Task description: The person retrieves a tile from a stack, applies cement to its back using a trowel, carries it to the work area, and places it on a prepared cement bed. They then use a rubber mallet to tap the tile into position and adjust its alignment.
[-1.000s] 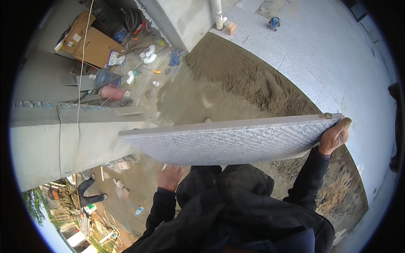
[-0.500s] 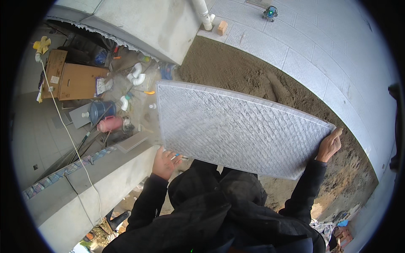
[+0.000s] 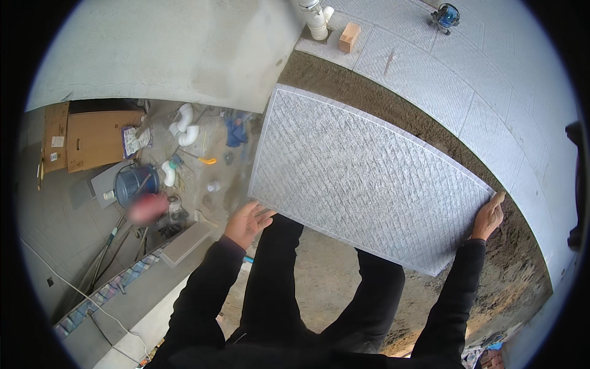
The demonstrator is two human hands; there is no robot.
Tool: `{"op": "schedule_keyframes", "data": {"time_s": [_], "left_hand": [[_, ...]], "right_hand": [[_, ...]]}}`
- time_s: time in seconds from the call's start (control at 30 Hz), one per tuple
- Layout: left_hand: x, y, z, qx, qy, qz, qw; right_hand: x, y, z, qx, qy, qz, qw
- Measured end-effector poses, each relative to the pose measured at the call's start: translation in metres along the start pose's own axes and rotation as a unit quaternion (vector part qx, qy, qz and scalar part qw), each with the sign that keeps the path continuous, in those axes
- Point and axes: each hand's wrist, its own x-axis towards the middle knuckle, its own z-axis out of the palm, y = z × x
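Observation:
A large grey rectangular tile (image 3: 369, 178) with a rough, ridged face and a smooth pale border is held out in front of me. My right hand (image 3: 489, 216) grips its right end near the upper corner, thumb on the edge and fingers partly hidden behind. At the near left corner, my left hand (image 3: 249, 224) supports the edge, its fingers running beneath the tile. Below the tile's far side lies a bed of damp brown mortar or sand (image 3: 362, 92). Along that bed's far side runs a row of laid grey tiles (image 3: 424, 80).
A white pipe (image 3: 316, 24), a wooden block (image 3: 350, 37) and a small blue device (image 3: 446, 17) stand on the laid tiles. A concrete wall (image 3: 166, 55) rises at upper left. Beyond a ledge (image 3: 147, 283) lie a blue bucket (image 3: 136, 184), cardboard (image 3: 101, 138) and white pipe elbows (image 3: 184, 126).
The tile has moved out over the bed, its left end swinging farther away toward the wall. Both hands have travelled with it, and my legs now show more below it.

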Motion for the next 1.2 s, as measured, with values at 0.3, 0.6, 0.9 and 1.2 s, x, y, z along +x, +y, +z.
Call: {"op": "schedule_keyframes", "data": {"time_s": [0.3,0.6,0.9,1.2], "left_hand": [[0.322,0.078,-0.024,0.114,-0.055,0.068,0.99],[0.448,0.07,-0.046,0.141,-0.065,0.122,0.98],[0.461,0.084,-0.048,0.184,-0.071,0.173,0.965],[0.487,0.102,-0.044,0.191,-0.043,0.165,0.967]], "right_hand": [[0.024,0.066,0.337,-0.017,-0.025,-0.008,1.0],[0.037,0.112,0.449,-0.075,-0.016,-0.098,0.992],[0.034,0.146,0.446,-0.144,-0.007,-0.222,0.964],[0.017,0.149,0.482,-0.095,0.001,-0.095,0.991]]}}
